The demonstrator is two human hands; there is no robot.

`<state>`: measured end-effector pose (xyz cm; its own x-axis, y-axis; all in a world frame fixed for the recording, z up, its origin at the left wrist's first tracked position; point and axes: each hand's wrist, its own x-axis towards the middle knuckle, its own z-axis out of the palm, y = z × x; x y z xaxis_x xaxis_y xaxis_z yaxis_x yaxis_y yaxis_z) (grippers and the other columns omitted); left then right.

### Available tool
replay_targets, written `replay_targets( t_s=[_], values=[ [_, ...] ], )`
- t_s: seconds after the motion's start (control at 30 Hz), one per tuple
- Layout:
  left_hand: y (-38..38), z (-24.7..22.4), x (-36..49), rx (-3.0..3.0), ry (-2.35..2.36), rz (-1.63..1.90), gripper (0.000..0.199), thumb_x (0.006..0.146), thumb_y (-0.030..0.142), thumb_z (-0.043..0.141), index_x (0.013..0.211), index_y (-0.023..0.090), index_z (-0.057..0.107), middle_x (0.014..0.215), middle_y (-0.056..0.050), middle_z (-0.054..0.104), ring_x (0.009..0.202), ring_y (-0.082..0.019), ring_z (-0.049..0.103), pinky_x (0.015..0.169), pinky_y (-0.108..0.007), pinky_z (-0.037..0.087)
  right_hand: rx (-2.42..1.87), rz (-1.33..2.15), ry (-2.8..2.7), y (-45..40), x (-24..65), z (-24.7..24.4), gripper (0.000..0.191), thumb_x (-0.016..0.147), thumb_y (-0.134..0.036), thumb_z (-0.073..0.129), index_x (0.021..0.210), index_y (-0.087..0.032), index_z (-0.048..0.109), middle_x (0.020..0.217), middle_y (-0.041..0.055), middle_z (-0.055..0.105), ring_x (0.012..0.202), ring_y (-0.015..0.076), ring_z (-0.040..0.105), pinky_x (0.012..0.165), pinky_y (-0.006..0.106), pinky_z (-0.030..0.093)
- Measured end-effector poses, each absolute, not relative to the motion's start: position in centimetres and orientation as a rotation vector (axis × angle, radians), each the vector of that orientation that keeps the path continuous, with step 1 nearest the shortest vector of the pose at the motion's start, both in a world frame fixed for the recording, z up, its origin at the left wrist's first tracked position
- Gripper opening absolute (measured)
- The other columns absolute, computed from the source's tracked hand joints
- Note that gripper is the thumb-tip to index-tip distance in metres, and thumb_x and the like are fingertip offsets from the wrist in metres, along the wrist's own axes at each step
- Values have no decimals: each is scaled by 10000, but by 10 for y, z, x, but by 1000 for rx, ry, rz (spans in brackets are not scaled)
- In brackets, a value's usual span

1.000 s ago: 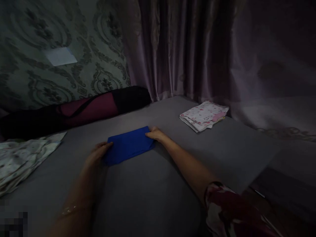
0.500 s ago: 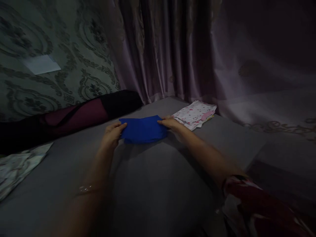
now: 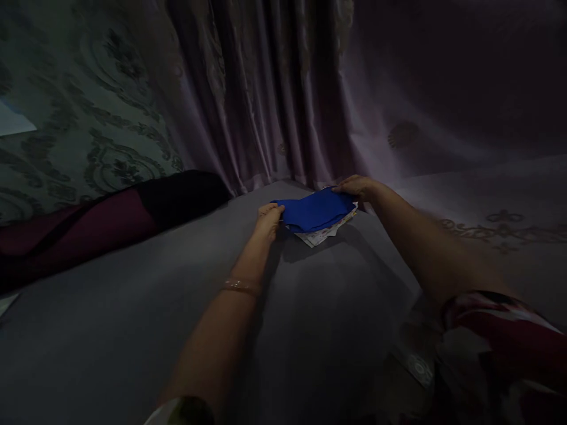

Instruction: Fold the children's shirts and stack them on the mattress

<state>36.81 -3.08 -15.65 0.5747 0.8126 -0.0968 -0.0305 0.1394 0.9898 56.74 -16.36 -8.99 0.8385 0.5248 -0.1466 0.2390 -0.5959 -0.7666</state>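
Observation:
A folded blue cloth garment (image 3: 315,210) is stretched between my two hands, over a pile of folded white printed cloth (image 3: 313,238). Only the near edges of that pile show; the blue one covers the rest. My left hand (image 3: 268,218) pinches the garment's left corner between thumb and fingers. At the far right corner my right hand (image 3: 358,188) grips it with the thumb on top. Whether the blue cloth rests fully on the pile I cannot tell.
A long black and maroon bag (image 3: 106,221) lies along the patterned wall. Purple curtains (image 3: 283,94) hang behind the grey surface (image 3: 133,330). A bit of pale cloth (image 3: 7,304) shows at the left edge. A small patterned object (image 3: 419,369) is at the lower right.
Both hands have carried the blue garment to the right, from bare grey surface to over the printed cloth pile. The view has turned right.

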Motion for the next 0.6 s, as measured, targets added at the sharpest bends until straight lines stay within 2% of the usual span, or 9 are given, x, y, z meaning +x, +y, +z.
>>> replay_targets(
  t_s=[0.17,0.33,0.47,0.6],
  values=[
    [-52,-167,410,1155,735,672,32,728,127,588,725,157,578,579,28,547,545,-89,551,581,-210,487,-2438,224,-680,-163,605,-91,216,805,-248,704,972,-112,724,766,46,684,664,147,634,566,217,483],
    [-63,-177,430,1058,706,662,71,764,129,583,817,168,610,680,10,616,645,-104,613,646,-230,526,-2561,38,-867,-154,628,-98,261,842,-235,641,1060,-121,725,862,50,723,688,136,638,571,184,459],
    [-67,-188,437,966,643,648,138,791,101,562,896,178,609,762,2,632,683,-91,627,692,-235,545,-2622,-79,-983,-146,640,-98,240,840,-236,639,1044,-157,737,929,34,731,793,144,646,652,177,460],
    [-69,-199,439,966,694,633,208,765,56,602,931,182,600,793,0,617,705,-94,627,722,-239,545,-2627,-131,-1027,-142,645,-100,276,864,-248,616,1111,-168,710,1081,62,709,944,165,632,785,195,458]
  ],
)
